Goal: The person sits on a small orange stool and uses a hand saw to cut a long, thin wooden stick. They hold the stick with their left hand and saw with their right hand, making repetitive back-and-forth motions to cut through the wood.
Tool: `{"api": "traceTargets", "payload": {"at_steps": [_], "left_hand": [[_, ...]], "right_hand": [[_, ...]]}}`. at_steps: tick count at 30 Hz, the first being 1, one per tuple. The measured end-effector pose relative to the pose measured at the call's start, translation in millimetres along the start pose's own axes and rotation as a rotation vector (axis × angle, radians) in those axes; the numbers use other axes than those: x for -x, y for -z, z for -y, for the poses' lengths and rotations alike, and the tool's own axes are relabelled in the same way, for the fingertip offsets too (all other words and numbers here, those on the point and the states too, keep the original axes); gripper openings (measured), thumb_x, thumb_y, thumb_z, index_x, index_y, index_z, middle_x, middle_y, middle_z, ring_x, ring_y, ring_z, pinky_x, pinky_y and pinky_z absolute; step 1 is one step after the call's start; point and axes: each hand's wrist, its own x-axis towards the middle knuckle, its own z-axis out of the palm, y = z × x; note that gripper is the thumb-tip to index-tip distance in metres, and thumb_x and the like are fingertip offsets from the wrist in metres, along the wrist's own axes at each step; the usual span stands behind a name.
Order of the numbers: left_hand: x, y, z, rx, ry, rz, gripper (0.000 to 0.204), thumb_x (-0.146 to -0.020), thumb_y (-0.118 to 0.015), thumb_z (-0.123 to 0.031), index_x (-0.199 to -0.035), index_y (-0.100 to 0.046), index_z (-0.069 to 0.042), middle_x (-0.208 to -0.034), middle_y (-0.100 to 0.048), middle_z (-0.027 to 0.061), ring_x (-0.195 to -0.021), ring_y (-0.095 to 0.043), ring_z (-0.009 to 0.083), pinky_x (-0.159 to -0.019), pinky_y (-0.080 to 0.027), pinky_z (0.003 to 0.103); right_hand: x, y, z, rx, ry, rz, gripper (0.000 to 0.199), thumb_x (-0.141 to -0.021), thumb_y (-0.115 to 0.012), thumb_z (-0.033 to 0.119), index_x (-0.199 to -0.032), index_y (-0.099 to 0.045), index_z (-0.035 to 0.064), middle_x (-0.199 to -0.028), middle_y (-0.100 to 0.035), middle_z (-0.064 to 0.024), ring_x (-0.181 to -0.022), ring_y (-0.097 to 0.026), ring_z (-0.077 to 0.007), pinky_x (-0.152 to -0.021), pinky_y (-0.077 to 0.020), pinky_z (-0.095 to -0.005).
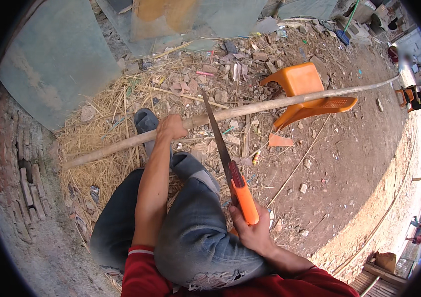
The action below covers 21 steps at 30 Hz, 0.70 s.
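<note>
A long, slightly bent bamboo or wooden pole (262,105) runs across from lower left to far right. My left hand (172,127) is closed around it, beside my left shoe. In my right hand (254,228) is a handsaw (224,154), held by its orange handle near my knee. Its dark blade points forward and crosses the pole just right of my left hand; whether the teeth touch the wood I cannot tell. Farther along, the pole lies across a tipped-over orange plastic chair (303,79).
Straw (104,126), stones and broken bits cover the ground around my feet. A brick wall (32,193) stands close on the left, with grey panels (54,62) leaning at the far left. Another orange chair (405,97) and distant people (419,238) appear at the right.
</note>
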Motion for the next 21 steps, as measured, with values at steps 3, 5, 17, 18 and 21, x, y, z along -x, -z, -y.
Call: {"api": "traceTargets", "payload": {"at_steps": [3, 5, 17, 18, 21], "left_hand": [[4.2, -1.5, -3.2, -0.002, -0.015, -0.020, 0.041, -0.070, -0.078, -0.021, -0.107, -0.080, -0.003, -0.111, -0.077, 0.0242, -0.107, -0.075, 0.0385, -0.095, -0.059, 0.044], [3.7, 0.8, -4.8, 0.010, -0.001, -0.035, 0.041, -0.069, -0.078, -0.021, -0.105, -0.080, -0.003, -0.110, -0.077, 0.0239, -0.105, -0.075, 0.0383, -0.094, -0.059, 0.044], [7.0, -8.1, 7.3, -0.001, -0.072, -0.176, 0.042, -0.072, -0.082, -0.034, -0.104, -0.081, -0.007, -0.105, -0.077, 0.0220, -0.102, -0.075, 0.0380, -0.094, -0.059, 0.045], [8.7, -11.2, 4.5, 0.008, -0.112, -0.234, 0.044, -0.073, -0.083, -0.039, -0.105, -0.081, -0.008, -0.104, -0.078, 0.0215, -0.102, -0.074, 0.0384, -0.094, -0.059, 0.046], [17.4, -16.9, 7.4, 0.034, -0.103, -0.207, 0.042, -0.075, -0.082, -0.038, -0.106, -0.081, -0.010, -0.104, -0.078, 0.0205, -0.102, -0.074, 0.0381, -0.095, -0.058, 0.047]], "right_hand": [[7.9, 3.4, 6.3, 0.003, -0.041, 0.002, 0.016, -0.098, -0.073, 0.014, -0.099, -0.066, -0.0006, -0.074, -0.063, -0.0081, -0.067, -0.061, -0.0149, -0.063, -0.0504, -0.0330], [10.9, 7.1, 23.0, 0.035, -0.045, 0.002, 0.015, -0.097, -0.073, 0.013, -0.099, -0.066, -0.0005, -0.074, -0.063, -0.0082, -0.068, -0.062, -0.0150, -0.063, -0.0505, -0.0330], [13.9, 6.7, 16.3, 0.059, 0.011, 0.056, 0.014, -0.098, -0.073, 0.013, -0.100, -0.067, 0.0004, -0.076, -0.064, -0.0065, -0.069, -0.062, -0.0138, -0.064, -0.0502, -0.0318], [8.5, 3.9, 6.7, 0.060, 0.005, 0.045, 0.015, -0.098, -0.073, 0.014, -0.101, -0.067, 0.0002, -0.076, -0.065, -0.0068, -0.069, -0.062, -0.0140, -0.063, -0.0501, -0.0321], [-13.1, -16.0, -23.4, 0.062, 0.014, 0.013, 0.019, -0.099, -0.073, 0.016, -0.107, -0.068, -0.0012, -0.077, -0.066, -0.0092, -0.068, -0.063, -0.0159, -0.063, -0.0509, -0.0339]]}}
